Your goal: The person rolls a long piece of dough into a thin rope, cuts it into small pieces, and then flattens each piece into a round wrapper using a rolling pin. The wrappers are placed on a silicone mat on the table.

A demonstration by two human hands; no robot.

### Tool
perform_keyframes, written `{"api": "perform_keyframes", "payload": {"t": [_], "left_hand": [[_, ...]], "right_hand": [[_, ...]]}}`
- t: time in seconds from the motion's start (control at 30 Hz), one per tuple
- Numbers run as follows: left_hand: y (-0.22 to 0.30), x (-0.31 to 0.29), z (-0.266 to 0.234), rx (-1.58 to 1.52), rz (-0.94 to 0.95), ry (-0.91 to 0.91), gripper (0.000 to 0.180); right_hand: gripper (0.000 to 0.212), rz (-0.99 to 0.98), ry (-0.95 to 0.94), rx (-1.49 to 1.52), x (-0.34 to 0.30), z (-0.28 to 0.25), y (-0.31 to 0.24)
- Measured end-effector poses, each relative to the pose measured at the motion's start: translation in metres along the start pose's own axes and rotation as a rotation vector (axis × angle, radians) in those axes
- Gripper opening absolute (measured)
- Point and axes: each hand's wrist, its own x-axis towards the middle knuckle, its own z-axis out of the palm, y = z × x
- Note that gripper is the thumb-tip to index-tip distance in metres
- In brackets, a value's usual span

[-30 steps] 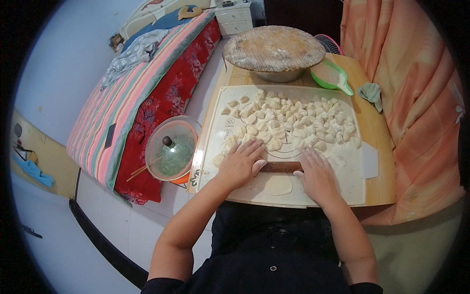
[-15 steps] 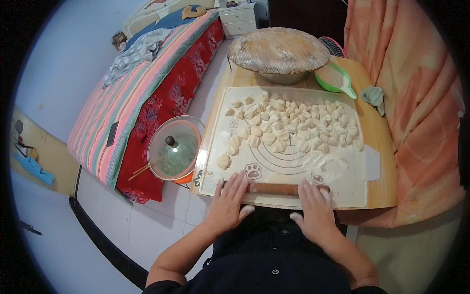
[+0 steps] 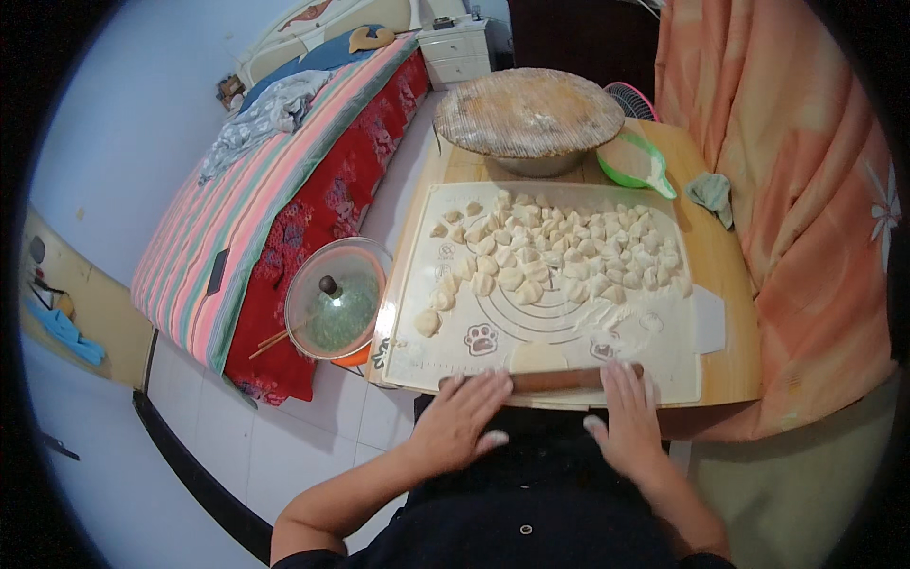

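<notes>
- While a brown rolling pin (image 3: 555, 381) lies crosswise along the near edge of a white mat (image 3: 427, 360), a bare left hand (image 3: 462, 417) and right hand (image 3: 629, 419) stretch over its two ends
- Left hand's grip unclenched, laid out nearly flat across the pin
- Right hand's grip likewise uncurled, resting over the pin rather than wrapped around it
- Just behind the pin, a flat dough round (image 3: 537, 357) on the mat
- Farther back, floured dough pieces (image 3: 510, 279) crowd the mat atop a wooden surface (image 3: 735, 294)
- Beyond them, a bowl (image 3: 538, 167) under a round cover (image 3: 526, 109), beside a green scoop (image 3: 633, 180)
</notes>
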Motion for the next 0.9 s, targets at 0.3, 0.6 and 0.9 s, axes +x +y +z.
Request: {"api": "perform_keyframes", "payload": {"t": [0.3,0.6,0.9], "left_hand": [[-0.012,0.067,0.000,0.124,-0.045,0.174,0.071],[0.026,0.069,0.034,0.001,0.085,0.067,0.076],[-0.002,0.160,0.020,0.150,-0.252,0.211,0.072]], "right_hand": [[0.051,0.054,0.182,0.031,0.055,-0.001,0.013],[0.034,0.348,0.477,0.257,0.017,-0.024,0.059],[0.033,0.405,0.568,0.626,-0.001,-0.031,0.068]]}}
